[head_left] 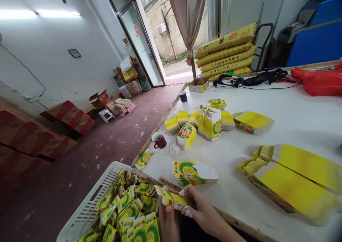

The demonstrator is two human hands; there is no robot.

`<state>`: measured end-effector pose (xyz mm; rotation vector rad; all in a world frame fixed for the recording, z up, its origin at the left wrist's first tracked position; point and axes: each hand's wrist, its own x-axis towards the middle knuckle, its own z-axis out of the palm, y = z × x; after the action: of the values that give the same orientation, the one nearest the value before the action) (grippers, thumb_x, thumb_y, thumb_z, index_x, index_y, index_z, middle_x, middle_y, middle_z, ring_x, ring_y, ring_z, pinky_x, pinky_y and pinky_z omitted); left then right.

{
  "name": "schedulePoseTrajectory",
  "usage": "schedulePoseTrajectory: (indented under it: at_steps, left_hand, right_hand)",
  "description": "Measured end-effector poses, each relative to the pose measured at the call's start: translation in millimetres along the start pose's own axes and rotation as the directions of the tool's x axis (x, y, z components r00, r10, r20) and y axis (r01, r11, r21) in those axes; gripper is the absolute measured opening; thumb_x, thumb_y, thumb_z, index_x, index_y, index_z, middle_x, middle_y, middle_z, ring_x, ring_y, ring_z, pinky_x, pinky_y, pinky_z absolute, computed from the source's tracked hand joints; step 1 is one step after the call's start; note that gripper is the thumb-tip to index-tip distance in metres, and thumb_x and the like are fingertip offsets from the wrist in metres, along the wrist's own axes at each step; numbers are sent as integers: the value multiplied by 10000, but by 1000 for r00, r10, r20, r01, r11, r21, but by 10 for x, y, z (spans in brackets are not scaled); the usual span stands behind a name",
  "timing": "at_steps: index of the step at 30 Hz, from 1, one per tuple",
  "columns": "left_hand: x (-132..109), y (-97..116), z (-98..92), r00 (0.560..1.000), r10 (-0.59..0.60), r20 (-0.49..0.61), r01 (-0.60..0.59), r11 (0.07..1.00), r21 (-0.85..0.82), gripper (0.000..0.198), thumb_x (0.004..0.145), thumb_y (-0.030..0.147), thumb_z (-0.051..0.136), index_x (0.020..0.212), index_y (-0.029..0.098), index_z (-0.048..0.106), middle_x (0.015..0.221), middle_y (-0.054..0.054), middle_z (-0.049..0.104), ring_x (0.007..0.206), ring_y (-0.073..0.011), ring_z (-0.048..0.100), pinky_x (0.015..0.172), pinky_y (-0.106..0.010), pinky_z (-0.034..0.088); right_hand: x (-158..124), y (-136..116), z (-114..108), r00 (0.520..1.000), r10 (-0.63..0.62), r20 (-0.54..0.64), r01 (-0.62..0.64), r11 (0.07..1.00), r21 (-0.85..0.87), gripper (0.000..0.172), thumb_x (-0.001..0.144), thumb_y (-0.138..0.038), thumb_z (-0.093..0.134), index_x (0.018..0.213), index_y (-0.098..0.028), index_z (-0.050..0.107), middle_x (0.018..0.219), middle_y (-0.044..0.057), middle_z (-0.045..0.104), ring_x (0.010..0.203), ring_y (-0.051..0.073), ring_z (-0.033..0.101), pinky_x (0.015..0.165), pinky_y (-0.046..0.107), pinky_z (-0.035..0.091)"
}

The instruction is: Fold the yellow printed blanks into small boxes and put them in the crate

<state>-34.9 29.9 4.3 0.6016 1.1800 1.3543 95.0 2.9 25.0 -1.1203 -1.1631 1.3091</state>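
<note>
Just off the table's near edge, a small yellow and green carton [173, 200] is held between both hands. My left hand [169, 219] closes round its left side, thumb in front. On its right end my right hand [196, 206] pinches it, with white coverings on the fingertips. Below and to the left, a white plastic basket [88, 195] holds many similar cartons [139, 227]. Beyond the hands, a stack of flat cartons [191, 170] lies on the white table [229, 185].
More flat carton stacks [299, 178] lie on the right. Bundled cartons [210, 122] stand mid-table near a maroon mug [159, 140] and a dark mug [183, 96]. A red bag [317, 80] and yellow sacks [227, 53] are farther back. Cardboard boxes [34, 131] line the left wall.
</note>
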Motion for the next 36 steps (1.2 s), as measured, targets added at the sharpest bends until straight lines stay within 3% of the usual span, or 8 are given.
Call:
schedulePoseTrajectory:
  at_steps: [3, 8, 12, 16, 22, 27, 31, 36]
  left_hand:
    - [48, 106, -41, 1000, 17, 3, -18, 997, 78, 526, 528, 525, 935, 868, 195, 708, 828, -34, 745, 807, -215, 719, 757, -298, 595]
    - [148, 514, -145, 991, 136, 0, -135, 980, 144, 594, 541, 612, 906, 915, 197, 703, 859, -52, 773, 843, -252, 745, 741, -311, 608]
    - [100, 794, -210, 915, 286, 284, -352, 910, 218, 952, 451, 697, 903, 1231, 210, 654, 1303, -174, 695, 1287, -407, 603, 1096, -499, 493]
    - [-37, 576, -157, 905, 135, 402, -320, 841, 437, 981, 344, 441, 993, 1235, 194, 667, 1220, -178, 712, 1230, -441, 624, 1124, -533, 452]
    - [-196, 44, -66, 947, 223, 231, -314, 791, 525, 824, 467, 229, 931, 1235, 235, 633, 1177, -129, 705, 1157, -360, 655, 1026, -400, 529]
    - [-338, -110, -37, 936, 283, 209, -349, 814, 464, 719, 427, 168, 925, 1099, 247, 680, 1157, -162, 697, 1193, -399, 614, 1107, -434, 458]
    - [-248, -80, -127, 929, 233, 287, -360, 745, 561, 654, 513, 209, 894, 1120, 252, 653, 1061, -135, 713, 1025, -369, 665, 1040, -464, 491]
    - [-34, -69, -153, 962, 183, 202, -263, 818, 511, 716, 398, 89, 906, 1049, 255, 659, 1184, -153, 671, 1183, -395, 614, 1103, -467, 462]
  right_hand:
    - [20, -3, -56, 995, -98, -23, 94, 988, -121, 50, 882, -197, 479, 923, -215, 500, 803, -13, 573, 738, 143, 497, 692, 261, 376]
    - [32, -111, -222, 980, -199, -18, 179, 912, -370, 232, 863, -84, 461, 986, -210, 612, 943, 48, 691, 894, 187, 603, 795, 293, 440]
    - [37, -322, -312, 934, -320, 161, 351, 731, -585, 253, 926, -97, 514, 964, -261, 703, 939, 34, 740, 966, 207, 596, 906, 346, 435]
    - [3, -298, -200, 879, -378, 291, 477, 663, -577, 215, 943, -203, 603, 1022, -347, 742, 954, -2, 758, 1018, 208, 621, 1167, 469, 309]
    - [-30, 129, -98, 966, -103, -237, 92, 994, -58, 804, 827, -432, 694, 1531, -194, 386, 1600, 187, 402, 1491, 344, 355, 1232, 563, 255]
    - [-18, 109, -61, 980, 152, 125, -189, 906, 378, 827, 759, -725, 695, 1391, -207, 570, 1335, 148, 659, 1330, 336, 559, 1177, 503, 362]
    - [-56, 27, -51, 997, 22, 70, -39, 967, 250, 888, 777, -769, 639, 1443, -188, 552, 1297, 153, 673, 1240, 353, 600, 1129, 547, 414]
    - [-75, -91, -65, 968, -170, 187, 201, 966, -162, 488, 978, -293, 497, 1459, -267, 573, 1554, 123, 503, 1429, 267, 483, 1194, 427, 373]
